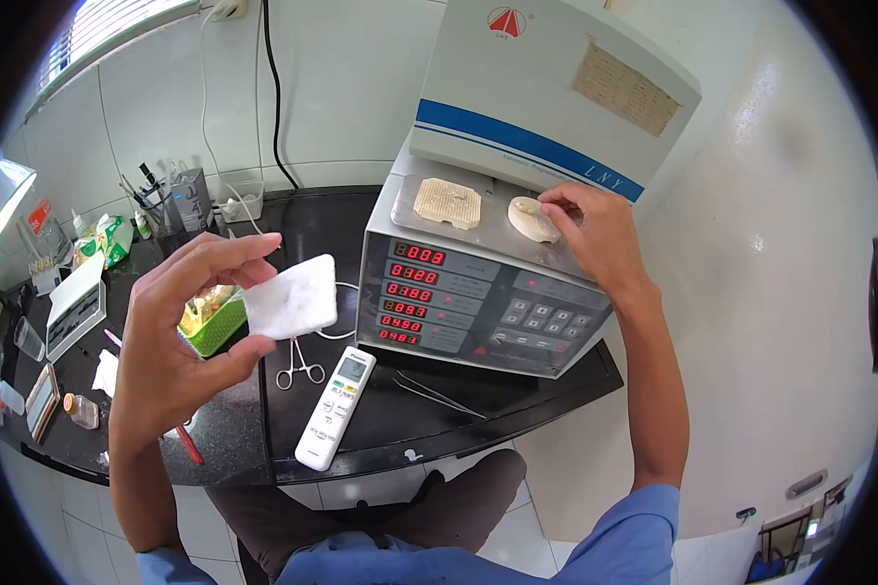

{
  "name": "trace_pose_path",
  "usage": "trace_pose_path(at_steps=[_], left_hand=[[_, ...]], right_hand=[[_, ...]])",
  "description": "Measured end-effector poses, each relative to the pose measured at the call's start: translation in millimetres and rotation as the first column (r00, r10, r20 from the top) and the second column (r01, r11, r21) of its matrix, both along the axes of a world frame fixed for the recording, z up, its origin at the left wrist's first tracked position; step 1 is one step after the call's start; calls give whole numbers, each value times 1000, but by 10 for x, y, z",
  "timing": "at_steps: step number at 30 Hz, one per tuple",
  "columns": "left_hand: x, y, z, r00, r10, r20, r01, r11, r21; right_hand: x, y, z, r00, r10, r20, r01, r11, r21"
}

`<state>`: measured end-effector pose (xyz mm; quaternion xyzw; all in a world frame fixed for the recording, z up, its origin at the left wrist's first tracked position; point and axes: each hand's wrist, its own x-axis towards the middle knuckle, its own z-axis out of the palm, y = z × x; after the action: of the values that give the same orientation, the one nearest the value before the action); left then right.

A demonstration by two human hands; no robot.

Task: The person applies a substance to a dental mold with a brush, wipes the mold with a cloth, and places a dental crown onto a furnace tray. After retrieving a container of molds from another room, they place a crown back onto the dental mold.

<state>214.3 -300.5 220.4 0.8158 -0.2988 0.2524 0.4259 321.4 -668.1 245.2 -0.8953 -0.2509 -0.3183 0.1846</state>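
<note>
Head view: white square pad (293, 297) up in the air, pinched at its left edge between thumb and fingers of left hand (180, 322), flat face toward camera. Left hand clamped on pad, well above bench (410, 434), roughly over the gap between green basket (217, 327) and machine (478, 302). Well apart from right hand (595, 229), which sits off to the right and higher in frame. Right hand laid on machine's steel tray (495, 231), fingertips touching pale round disc (532, 219); cannot tell whether gripping it or only resting on it. Just left of disc, on same tray, tan ribbed block (448, 203), untouched. Below tray, sloped front panel with rows of red digits (419, 255) and a keypad. Beneath pad, down on bench: forceps (299, 369) with ring handles, then white remote (335, 408) lying lengthwise toward bench edge. Thin tweezers (439, 395) flat in front of machine. Near left wrist, red pen (189, 444). Farther left, clutter along bench: white box (75, 304), small bottle (81, 409), tool holder (187, 200) by wall.
</note>
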Motion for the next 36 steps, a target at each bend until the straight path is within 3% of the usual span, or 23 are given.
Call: trace_pose_path(at_steps=[10,35,36], left_hand=[[59,100,-92,999,27,-43,-29,999,-26],[107,255,-223,993,72,-99,-79,995,-67],[95,272,-231,992,78,-102,-86,994,-73]], right_hand=[[81,29,12,998,-16,-64,8,992,-127],[39,-63,4,998,-48,-42,42,990,-133],[22,-101,19,999,-50,15,51,989,-137]])
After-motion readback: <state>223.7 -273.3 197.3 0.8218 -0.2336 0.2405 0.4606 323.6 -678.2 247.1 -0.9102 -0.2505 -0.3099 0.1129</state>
